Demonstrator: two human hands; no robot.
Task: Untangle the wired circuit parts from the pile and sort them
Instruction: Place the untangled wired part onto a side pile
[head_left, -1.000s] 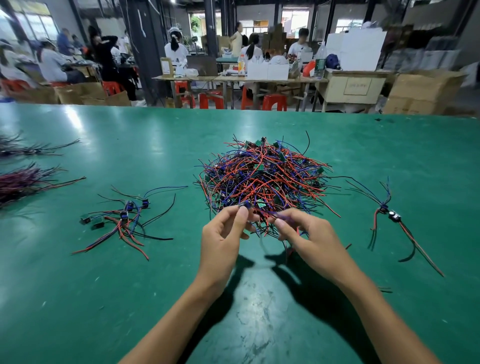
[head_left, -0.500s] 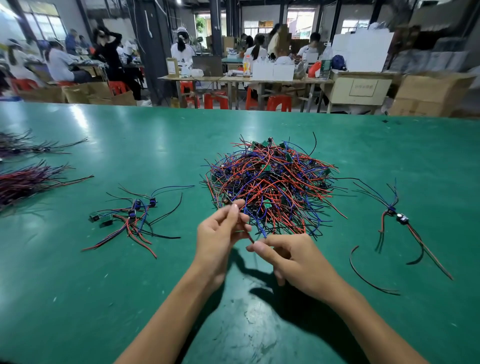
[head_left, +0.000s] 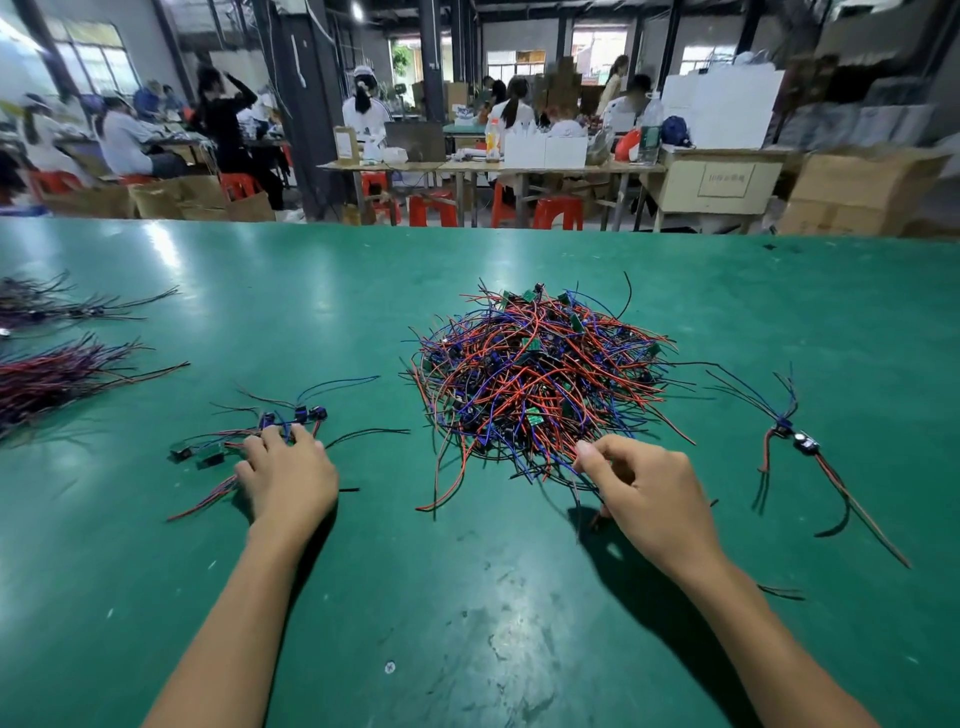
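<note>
I see a big green counter (head_left: 467, 597). In the middle sits the pile (head_left: 535, 379) of red, blue and black wires with little green boards. To its left lies a small sorted group (head_left: 291, 421). My left hand (head_left: 288, 475) rests on that group, fingers bent down on the wires. My right hand (head_left: 647, 499) pinches thin wires at the pile's near edge. A few wired parts (head_left: 800, 441) lie far right.

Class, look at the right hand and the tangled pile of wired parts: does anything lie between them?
Nothing visible does. The right hand is already at the near edge of the tangled pile, its fingertips among the loose wire ends there. The left hand is away at the small sorted group, on the green table.
</note>
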